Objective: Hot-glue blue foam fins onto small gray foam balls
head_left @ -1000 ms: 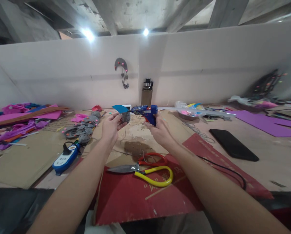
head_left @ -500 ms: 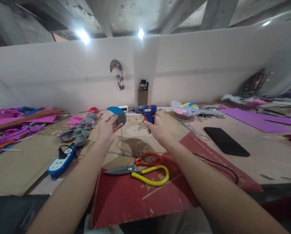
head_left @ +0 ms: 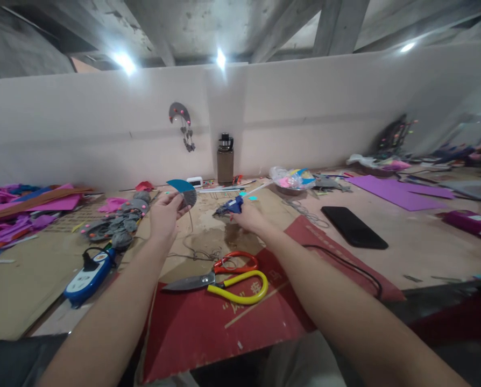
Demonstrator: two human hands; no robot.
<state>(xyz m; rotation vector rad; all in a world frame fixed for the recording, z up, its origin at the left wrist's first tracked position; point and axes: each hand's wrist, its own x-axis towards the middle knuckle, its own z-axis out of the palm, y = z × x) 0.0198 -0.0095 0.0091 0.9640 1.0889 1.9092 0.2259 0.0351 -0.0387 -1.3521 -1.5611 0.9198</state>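
Between the fingers of my left hand [head_left: 168, 210] is a crescent piece [head_left: 183, 188], blue on its upper part and wrapped in grey yarn on the lower part. A strand of the yarn hangs down from it. My right hand [head_left: 246, 215] grips a blue glue gun [head_left: 233, 205], whose nozzle is low over the cardboard and points left, apart from the crescent. A white glue stick sticks out of its back. Below my hands, scissors [head_left: 220, 282] with one red and one yellow handle lie on red card [head_left: 208, 338]. Loose grey yarn [head_left: 206, 253] lies behind them.
A blue-and-white power strip [head_left: 89, 277] lies at left beside grey yarn ornaments [head_left: 119, 217] and coloured felt scraps. A bottle [head_left: 225, 161] stands at the wall. On the right are a phone [head_left: 353, 227], a bag of scraps [head_left: 292, 180] and purple sheets [head_left: 394, 192].
My right hand has lowered the glue gun from above the table and tipped it toward the cardboard. My left hand still holds the crescent. The whole view has shifted slightly.
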